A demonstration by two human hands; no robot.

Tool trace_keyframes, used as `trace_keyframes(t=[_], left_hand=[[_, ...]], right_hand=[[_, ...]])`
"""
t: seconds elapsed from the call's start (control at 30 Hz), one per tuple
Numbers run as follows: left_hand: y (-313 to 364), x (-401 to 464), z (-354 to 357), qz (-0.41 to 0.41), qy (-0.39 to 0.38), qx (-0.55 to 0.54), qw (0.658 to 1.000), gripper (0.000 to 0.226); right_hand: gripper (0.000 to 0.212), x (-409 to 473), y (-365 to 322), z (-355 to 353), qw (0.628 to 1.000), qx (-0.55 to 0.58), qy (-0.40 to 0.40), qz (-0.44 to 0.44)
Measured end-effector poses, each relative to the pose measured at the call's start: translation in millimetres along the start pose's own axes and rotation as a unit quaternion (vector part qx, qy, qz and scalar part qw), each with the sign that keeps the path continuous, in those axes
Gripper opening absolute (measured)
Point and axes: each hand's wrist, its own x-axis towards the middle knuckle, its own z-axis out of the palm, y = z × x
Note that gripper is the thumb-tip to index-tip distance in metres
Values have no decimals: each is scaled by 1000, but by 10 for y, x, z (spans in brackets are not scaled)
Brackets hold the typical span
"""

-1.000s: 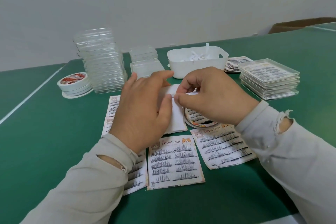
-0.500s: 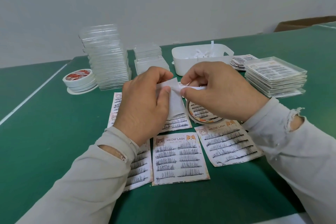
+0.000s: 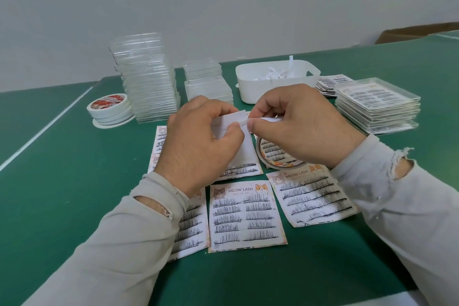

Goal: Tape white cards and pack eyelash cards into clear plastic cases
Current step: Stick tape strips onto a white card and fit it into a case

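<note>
Now the white card (image 3: 244, 141) is lifted off the tabletop (image 3: 62, 181), where a second ago it lay flat; the left hand (image 3: 198, 144) pinches its top edge while the right hand (image 3: 298, 129) pinches a pale strip (image 3: 244, 122), probably tape backing, so taping looks nearly finished. Plain, thin and slightly bent, the card hangs just above the lash cards (image 3: 246, 216), with the bin (image 3: 250, 87) beyond.

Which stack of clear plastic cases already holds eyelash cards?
The low stack of clear plastic cases at far right: printed lash cards show through its lids. The tall stack and the short stack beside it look empty.
</note>
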Motion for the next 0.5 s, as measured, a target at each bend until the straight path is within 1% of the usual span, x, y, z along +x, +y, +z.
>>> trace_keyframes(t=[0.1,0.2,0.27,0.37,0.5], left_hand=[[-17,0,15,3,2,16,1000,30],[-34,13,20,-1,0,27,1000,30],[-33,16,20,-3,-1,28,1000,26],[-29,13,26,-3,3,24,1000,12],[-22,0,31,6,14,15,1000,6]], right_hand=[[13,-6,-21,-3,1000,-3,0,2],[13,-17,-46,-3,1000,-4,-4,3],[13,-21,-56,4,1000,-4,-6,8],[11,-20,-61,11,1000,0,-11,18],[13,-18,-64,8,999,19,-18,25]])
